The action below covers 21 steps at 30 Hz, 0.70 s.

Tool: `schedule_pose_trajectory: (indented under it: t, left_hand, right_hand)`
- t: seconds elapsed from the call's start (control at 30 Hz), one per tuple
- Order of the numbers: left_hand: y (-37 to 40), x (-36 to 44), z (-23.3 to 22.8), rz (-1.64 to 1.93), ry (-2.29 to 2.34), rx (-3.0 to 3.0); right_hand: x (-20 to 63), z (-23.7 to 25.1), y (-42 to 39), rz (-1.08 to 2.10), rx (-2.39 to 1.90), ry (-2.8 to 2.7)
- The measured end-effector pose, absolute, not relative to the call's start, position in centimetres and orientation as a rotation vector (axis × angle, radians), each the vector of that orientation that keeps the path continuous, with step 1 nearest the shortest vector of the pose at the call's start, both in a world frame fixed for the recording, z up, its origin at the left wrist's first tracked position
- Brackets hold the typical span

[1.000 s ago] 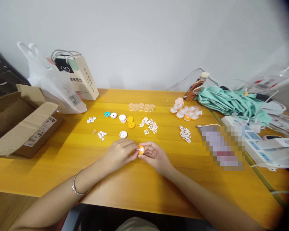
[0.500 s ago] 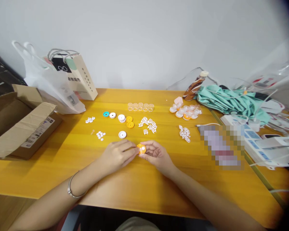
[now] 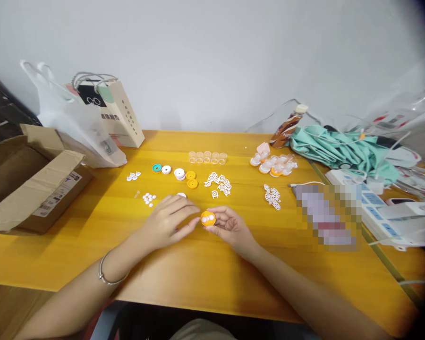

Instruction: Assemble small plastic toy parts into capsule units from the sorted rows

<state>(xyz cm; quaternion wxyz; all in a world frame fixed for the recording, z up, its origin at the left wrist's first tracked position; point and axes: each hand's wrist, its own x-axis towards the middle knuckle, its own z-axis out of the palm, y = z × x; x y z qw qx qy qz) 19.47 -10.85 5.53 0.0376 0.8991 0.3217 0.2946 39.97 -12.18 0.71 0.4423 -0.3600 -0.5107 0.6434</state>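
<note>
While its flat face is turned upward, an orange disc (image 3: 208,217) with white inserts is pinched at the rim by the right hand (image 3: 230,227), low over the yellow wooden table (image 3: 212,274). Just left of it, the left hand (image 3: 168,221) is rested loosely open, holding nothing, fingertips pointed at the disc. White and orange loose parts (image 3: 217,183) are spread beyond, before a plain wall.

The left hand (image 3: 168,219) has let go of the orange disc (image 3: 208,217), spreading flat beside it.

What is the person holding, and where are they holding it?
The right hand holds a small orange disc by its rim, at the fingertips. The left hand holds nothing.
</note>
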Motion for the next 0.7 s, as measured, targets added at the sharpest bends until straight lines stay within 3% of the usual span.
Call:
schedule_pose_trajectory:
  t: [0.3, 0.7]
  left_hand:
    - [-7.1, 16.7, 2.9, 0.539, 1.323, 2.578]
    - [-9.0, 19.1, 4.8, 0.753, 0.786, 1.737]
  right_hand:
    - [40.2, -0.2, -11.4, 1.512, -1.019, -1.260]
    - [40.8, 2.0, -12.2, 1.447, -0.979, -1.259]
